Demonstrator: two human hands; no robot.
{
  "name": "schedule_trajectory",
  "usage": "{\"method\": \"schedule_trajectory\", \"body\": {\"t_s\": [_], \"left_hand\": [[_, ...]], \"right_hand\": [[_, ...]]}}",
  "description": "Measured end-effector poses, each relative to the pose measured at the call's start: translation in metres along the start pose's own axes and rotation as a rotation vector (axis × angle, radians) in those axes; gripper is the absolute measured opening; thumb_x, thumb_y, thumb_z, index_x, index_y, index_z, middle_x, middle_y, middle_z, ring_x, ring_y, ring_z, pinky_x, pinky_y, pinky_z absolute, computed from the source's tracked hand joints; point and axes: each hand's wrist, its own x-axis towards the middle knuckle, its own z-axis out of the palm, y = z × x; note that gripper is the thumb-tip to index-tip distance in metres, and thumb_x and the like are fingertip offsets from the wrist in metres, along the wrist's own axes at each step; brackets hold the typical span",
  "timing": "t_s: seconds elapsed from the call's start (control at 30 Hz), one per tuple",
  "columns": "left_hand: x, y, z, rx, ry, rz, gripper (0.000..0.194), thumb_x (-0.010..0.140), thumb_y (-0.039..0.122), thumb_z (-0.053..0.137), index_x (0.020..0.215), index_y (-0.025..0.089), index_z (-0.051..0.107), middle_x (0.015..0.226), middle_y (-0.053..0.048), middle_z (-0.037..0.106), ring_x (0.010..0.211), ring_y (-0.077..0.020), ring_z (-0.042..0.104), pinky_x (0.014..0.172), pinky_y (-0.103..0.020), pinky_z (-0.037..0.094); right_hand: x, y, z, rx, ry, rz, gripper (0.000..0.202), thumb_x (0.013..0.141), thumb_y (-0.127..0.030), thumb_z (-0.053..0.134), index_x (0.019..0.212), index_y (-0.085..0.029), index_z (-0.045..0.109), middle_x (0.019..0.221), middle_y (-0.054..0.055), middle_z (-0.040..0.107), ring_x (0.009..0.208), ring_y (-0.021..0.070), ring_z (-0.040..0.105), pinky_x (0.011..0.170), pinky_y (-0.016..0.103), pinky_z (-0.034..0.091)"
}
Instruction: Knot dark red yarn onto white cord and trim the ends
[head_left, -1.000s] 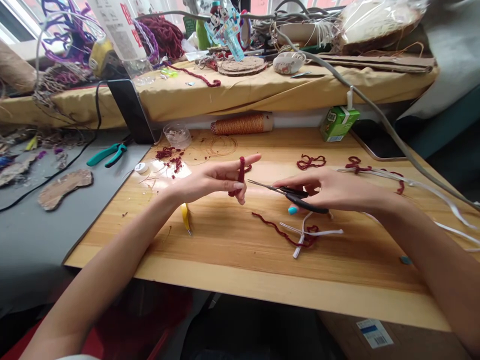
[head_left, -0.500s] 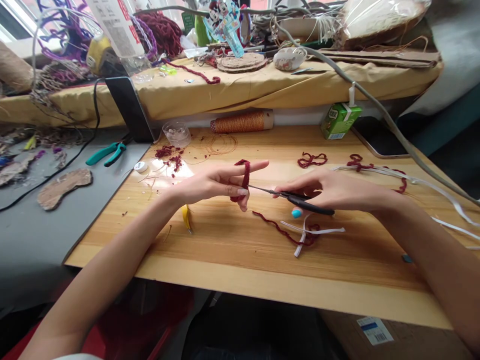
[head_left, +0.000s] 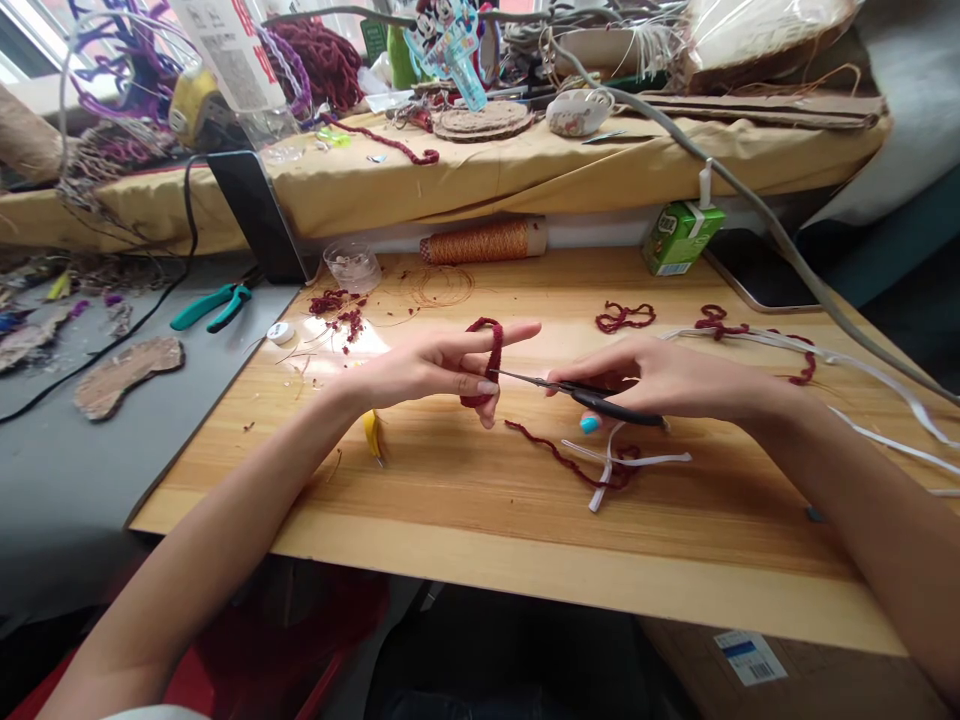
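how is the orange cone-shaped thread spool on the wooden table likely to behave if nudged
The spool would probably roll, since it lies on its rounded side. Its path may curve, as its left end looks narrower. It could drag the fine round orange thread coils in front of it, if they're attached.

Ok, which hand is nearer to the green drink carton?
Right. The right hand is in front of the carton, slightly to its left; the left hand is farther left.
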Motion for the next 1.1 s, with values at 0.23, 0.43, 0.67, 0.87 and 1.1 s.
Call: {"method": "schedule_trajectory", "body": {"t_s": [0.23,0.43,0.67,0.87,1.1], "left_hand": [[0.0,-0.001,0.0,-0.01,-0.01,0.009,0.058,0.08,0.018,0.052,0.133,0.027,0.03,0.067,-0.001,0.064,0.068,-0.0136,0.06,0.065,-0.029,0.044],[0.0,-0.001,0.0,-0.053,-0.045,-0.011,0.059,0.079,0.017,0.053,0.133,0.028,0.03,0.068,0.0,0.063,0.068,-0.0129,0.06,0.062,-0.026,0.044],[0.0,0.001,0.001,-0.108,-0.089,-0.06,0.061,0.079,0.017,0.054,0.134,0.025,0.028,0.07,-0.002,0.065,0.069,-0.0135,0.061,0.062,-0.025,0.044],[-0.001,0.001,-0.001,-0.153,-0.156,-0.034,0.071,0.078,0.014,0.053,0.136,0.032,0.015,0.074,-0.001,0.066,0.059,-0.0107,0.061,0.058,-0.022,0.045],[0.0,0.003,0.001,-0.115,-0.013,-0.027,0.074,0.072,0.011,0.057,0.136,0.026,0.023,0.068,-0.001,0.065,0.057,-0.0113,0.06,0.057,-0.022,0.046]], "right_hand": [[-0.002,0.002,-0.001,0.021,-0.02,0.026,0.044,0.067,-0.045,0.057,0.107,-0.028,0.062,0.096,-0.001,0.066,0.085,0.0215,0.057,0.072,0.03,0.043],[-0.001,0.006,-0.002,0.074,-0.082,-0.002,0.048,0.069,-0.046,0.057,0.111,-0.023,0.06,0.094,0.002,0.066,0.083,0.0202,0.056,0.072,0.03,0.041],[-0.002,0.005,-0.004,0.011,-0.08,-0.057,0.048,0.07,-0.048,0.054,0.107,-0.019,0.063,0.074,0.001,0.064,0.069,0.0182,0.055,0.062,0.027,0.04],[0.0,0.01,-0.004,0.005,-0.06,-0.128,0.04,0.07,-0.045,0.055,0.104,-0.025,0.064,0.081,0.0,0.067,0.075,0.0189,0.058,0.065,0.027,0.043],[-0.002,0.018,-0.007,0.017,0.0,-0.068,0.039,0.068,-0.041,0.06,0.105,-0.028,0.063,0.101,0.001,0.065,0.09,0.0214,0.058,0.072,0.028,0.045]]}}
